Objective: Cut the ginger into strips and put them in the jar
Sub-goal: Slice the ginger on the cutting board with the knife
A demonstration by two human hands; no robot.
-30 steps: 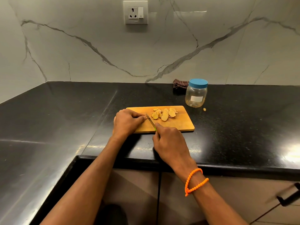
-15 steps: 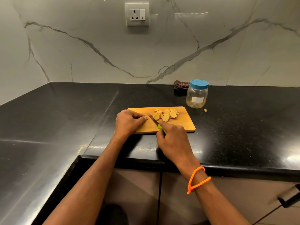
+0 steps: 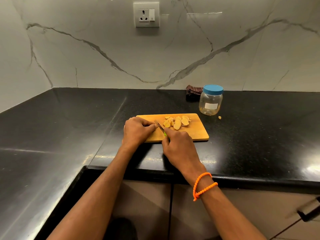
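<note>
A glossy black speckled stone table (image 3: 242,135) runs into a corner here, backed by a white marble wall with grey veins (image 3: 103,58), and one white wall socket with a switch (image 3: 146,14) sits high above the hands. Brown cabinet fronts (image 3: 242,213) show below the table's edge, with one dark handle (image 3: 310,212) at the far right.

One rectangular wooden cutting board (image 3: 194,134) lies flat on the table. The left hand (image 3: 136,130) rests on its left part, fingers (image 3: 152,126) curled down and pinching something small against the wood; what it is cannot be made out. Right beside those fingertips comes the one knife, a small steel blade on a bright green handle (image 3: 160,126), gripped by the right hand (image 3: 180,146), whose fingers wrap the handle, the blade angled up and to the left.

Just beyond the blade, to the right of the left fingers, a loose pile of pale yellow ginger slices (image 3: 177,122) lies on the board, roughly a dozen flat ovals overlapping. One stray ginger scrap (image 3: 220,117) sits on the table past the board's far right corner.

Further back to the right stands one clear plastic jar with a blue screw lid (image 3: 210,99), lid on, a white label on its side. Touching behind it lies one crumpled dark checked cloth (image 3: 194,91). One orange beaded wrist cord (image 3: 203,186) loops twice around the right wrist.
</note>
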